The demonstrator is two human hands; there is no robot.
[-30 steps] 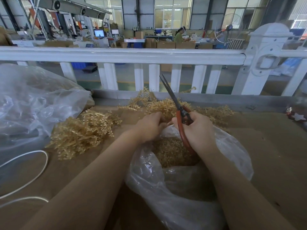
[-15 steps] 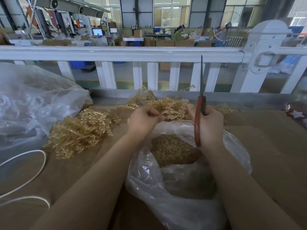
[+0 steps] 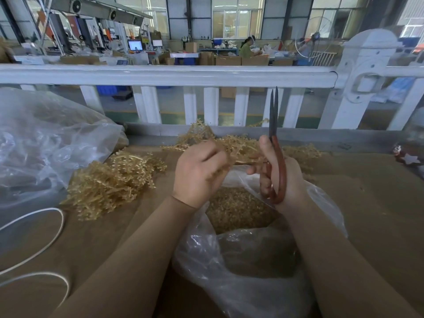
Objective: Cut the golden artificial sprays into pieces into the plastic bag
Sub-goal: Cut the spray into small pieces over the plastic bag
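Brown paper-covered table (image 3: 358, 203) up front, backed by a white railing (image 3: 165, 73) and thick white post (image 3: 364, 72); beyond the rails, a factory hall with cardboard boxes, a lit monitor (image 3: 135, 45), tall windows and a seated person (image 3: 246, 45) in green at a far bench.

Right hand (image 3: 282, 177) wrapped around the red handles of the scissors (image 3: 276, 143), blades upright and nearly together, tips against the railing. Left hand (image 3: 199, 174), just left of that grip, fingers curled on a golden spray (image 3: 238, 149) stretched across to the right fingers; motion blur over the left fingers, exact pinch hard to make out. Directly under both hands, open plastic bag (image 3: 252, 267) holding a heap of cut golden pieces (image 3: 238, 210). More uncut sprays (image 3: 112, 182) heaped well left of the grip, others behind it by the table's far edge. Farther left, a large crumpled clear bag (image 3: 46, 143); near-left, a looping white cord (image 3: 34, 251). Far right of the grip, a small star ornament (image 3: 410, 158) at the table edge.

Against half a second ago: scissors still vertical, blades now slightly parted at the tips; left hand lifted and drawn a little leftward, spray pulled up clear of the bag mouth. A full second back: blades tilted left, both hands low at the bag opening.
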